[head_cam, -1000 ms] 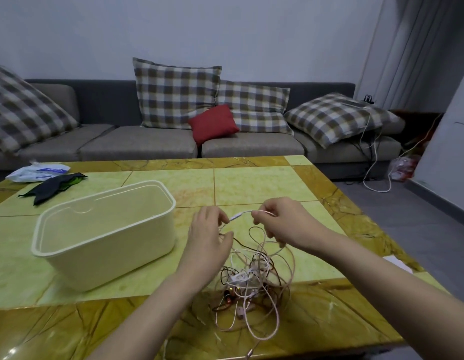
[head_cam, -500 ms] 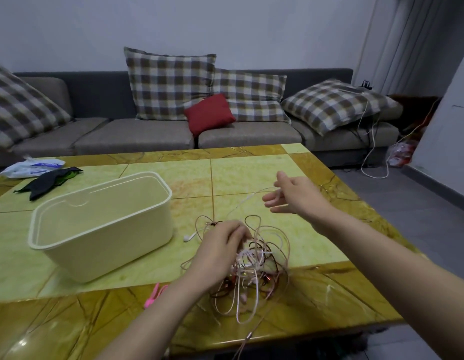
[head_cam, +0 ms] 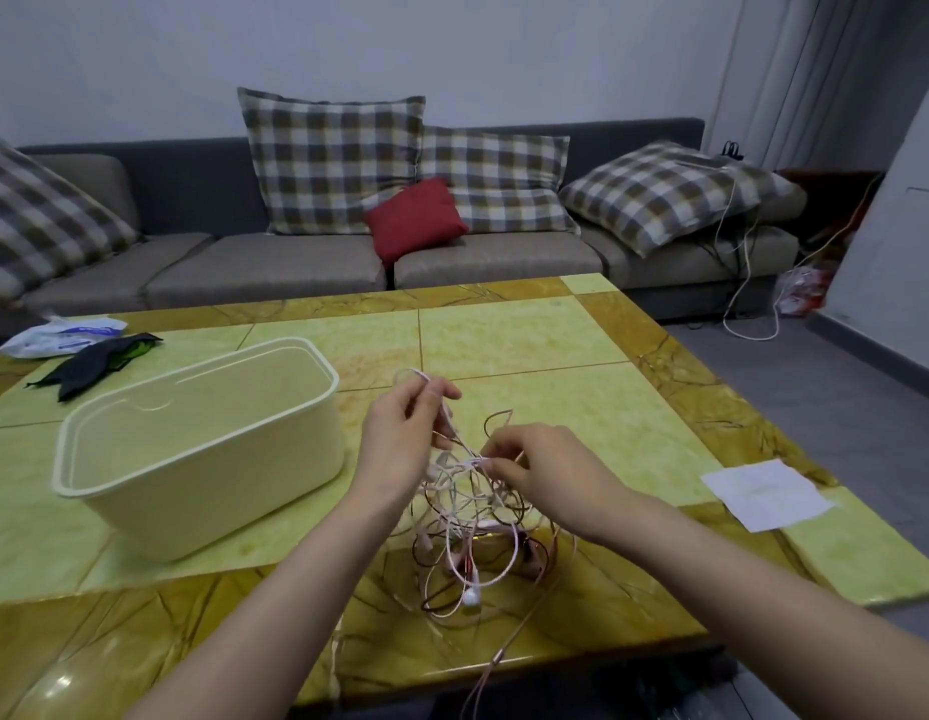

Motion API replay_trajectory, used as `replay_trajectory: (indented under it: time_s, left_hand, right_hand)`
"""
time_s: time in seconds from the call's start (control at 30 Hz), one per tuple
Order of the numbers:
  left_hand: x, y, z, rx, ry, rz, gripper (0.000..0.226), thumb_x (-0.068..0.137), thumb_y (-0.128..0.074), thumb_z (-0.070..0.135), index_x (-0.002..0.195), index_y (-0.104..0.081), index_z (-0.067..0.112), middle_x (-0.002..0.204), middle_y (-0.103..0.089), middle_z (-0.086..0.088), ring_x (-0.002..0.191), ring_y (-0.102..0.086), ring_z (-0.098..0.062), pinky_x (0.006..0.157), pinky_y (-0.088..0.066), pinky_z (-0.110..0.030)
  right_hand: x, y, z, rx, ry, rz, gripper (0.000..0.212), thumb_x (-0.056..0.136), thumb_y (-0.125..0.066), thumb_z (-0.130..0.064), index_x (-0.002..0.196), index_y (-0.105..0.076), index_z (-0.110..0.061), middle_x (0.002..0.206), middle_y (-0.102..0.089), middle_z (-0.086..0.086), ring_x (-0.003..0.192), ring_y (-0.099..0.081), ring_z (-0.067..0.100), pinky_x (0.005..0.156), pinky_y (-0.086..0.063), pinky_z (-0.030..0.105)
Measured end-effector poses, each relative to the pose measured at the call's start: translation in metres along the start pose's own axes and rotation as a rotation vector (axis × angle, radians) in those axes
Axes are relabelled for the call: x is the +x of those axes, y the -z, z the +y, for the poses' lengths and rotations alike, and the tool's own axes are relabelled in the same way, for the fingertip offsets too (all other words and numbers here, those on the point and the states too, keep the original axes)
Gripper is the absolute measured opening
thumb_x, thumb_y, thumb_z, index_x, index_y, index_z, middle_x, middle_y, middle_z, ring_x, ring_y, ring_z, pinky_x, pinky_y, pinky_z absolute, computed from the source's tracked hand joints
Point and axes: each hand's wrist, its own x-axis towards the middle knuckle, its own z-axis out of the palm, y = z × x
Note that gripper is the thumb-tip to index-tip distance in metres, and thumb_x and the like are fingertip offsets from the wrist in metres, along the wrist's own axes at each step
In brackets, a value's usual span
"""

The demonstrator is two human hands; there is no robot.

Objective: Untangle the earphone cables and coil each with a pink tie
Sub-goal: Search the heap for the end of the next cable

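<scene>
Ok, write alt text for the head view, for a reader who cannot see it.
Two bare hands, left hand and right hand, pinch strands of a tangled heap of earphone cables on a yellow marble-patterned coffee table. An empty cream plastic bin stands to the left; a grey sofa with plaid cushions sits behind.
</scene>
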Motion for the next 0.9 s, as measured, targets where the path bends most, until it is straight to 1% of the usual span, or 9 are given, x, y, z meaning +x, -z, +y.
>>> replay_trajectory:
  time_s: [0.2,0.33,0.47,0.53,0.63,0.7,0.77,0.83,0.9]
  left_hand:
    - [0.013,0.022,0.000,-0.119,0.109,0.236,0.028,0.102,-0.033,0.017,0.084,-0.054,0.014,0.075,-0.052,-0.004,0.065,-0.054,-0.013,0.067,-0.051,-0.024]
    - [0.010,0.020,-0.001,-0.098,0.125,0.127,0.028,0.102,-0.033,0.018,0.086,-0.055,0.013,0.073,-0.053,-0.006,0.062,-0.055,-0.012,0.062,-0.048,-0.023]
    - [0.006,0.006,0.000,-0.032,0.076,0.010,0.028,0.101,-0.037,0.015,0.084,-0.059,0.014,0.068,-0.050,-0.002,0.048,-0.049,0.000,0.047,-0.041,-0.013]
    - [0.004,-0.001,0.003,-0.035,0.054,-0.030,0.028,0.100,-0.038,0.015,0.083,-0.060,0.014,0.068,-0.049,-0.001,0.049,-0.049,-0.001,0.045,-0.038,-0.014]
    - [0.001,-0.008,0.010,-0.078,0.022,-0.086,0.028,0.100,-0.039,0.014,0.083,-0.061,0.012,0.068,-0.049,-0.004,0.049,-0.048,-0.004,0.047,-0.040,-0.016]
    - [0.000,-0.009,0.016,-0.117,-0.011,-0.093,0.028,0.100,-0.039,0.013,0.084,-0.061,0.011,0.067,-0.049,-0.004,0.049,-0.048,-0.004,0.049,-0.042,-0.016]
    - [0.001,-0.005,0.017,-0.136,-0.043,-0.060,0.027,0.100,-0.039,0.013,0.086,-0.062,0.011,0.066,-0.050,-0.002,0.051,-0.050,-0.003,0.050,-0.044,-0.016]
    - [0.002,0.000,0.015,-0.137,-0.047,-0.027,0.028,0.101,-0.037,0.013,0.089,-0.062,0.010,0.070,-0.053,-0.002,0.054,-0.052,-0.003,0.053,-0.048,-0.018]
    - [0.002,0.003,0.008,-0.128,0.015,-0.050,0.030,0.102,-0.031,0.012,0.097,-0.060,0.009,0.081,-0.059,-0.004,0.063,-0.057,-0.006,0.063,-0.052,-0.022]
  right_hand:
    - [-0.011,0.005,0.043,-0.157,-0.207,-0.021,0.019,0.092,-0.057,-0.032,0.095,-0.072,-0.020,0.091,-0.071,-0.002,0.087,-0.064,0.016,0.077,-0.053,0.034]
    - [-0.013,0.008,0.049,-0.293,-0.297,-0.110,0.026,0.094,-0.052,-0.022,0.117,-0.065,-0.019,0.118,-0.063,0.005,0.105,-0.059,0.021,0.088,-0.048,0.031]
    - [-0.016,0.001,0.022,-0.586,-0.240,-0.132,0.054,0.090,-0.048,-0.008,0.141,-0.035,-0.020,0.135,-0.035,0.013,0.120,-0.041,0.032,0.099,-0.039,0.036]
    - [-0.017,-0.003,0.007,-0.515,-0.114,-0.083,0.056,0.090,-0.051,-0.010,0.142,-0.031,-0.016,0.142,-0.032,0.011,0.126,-0.036,0.030,0.104,-0.035,0.036]
    - [-0.015,-0.010,-0.010,-0.161,-0.019,-0.132,0.052,0.096,-0.050,-0.019,0.143,-0.030,-0.015,0.145,-0.037,0.005,0.131,-0.037,0.022,0.106,-0.034,0.033]
    - [-0.012,-0.015,-0.011,-0.108,-0.007,-0.183,0.040,0.096,-0.051,-0.024,0.135,-0.044,-0.017,0.136,-0.051,0.003,0.123,-0.049,0.020,0.100,-0.041,0.035]
    - [-0.007,-0.015,-0.006,-0.135,-0.016,-0.173,0.023,0.097,-0.048,-0.021,0.115,-0.062,-0.016,0.112,-0.067,0.002,0.101,-0.062,0.018,0.087,-0.049,0.032]
    - [-0.002,-0.011,-0.001,-0.088,-0.046,-0.119,0.023,0.097,-0.046,-0.017,0.102,-0.068,-0.013,0.090,-0.071,-0.002,0.080,-0.065,0.013,0.078,-0.052,0.029]
    - [0.003,-0.002,-0.001,0.006,-0.057,-0.038,0.023,0.097,-0.047,-0.015,0.095,-0.070,-0.010,0.080,-0.071,-0.003,0.069,-0.067,0.011,0.073,-0.055,0.029]
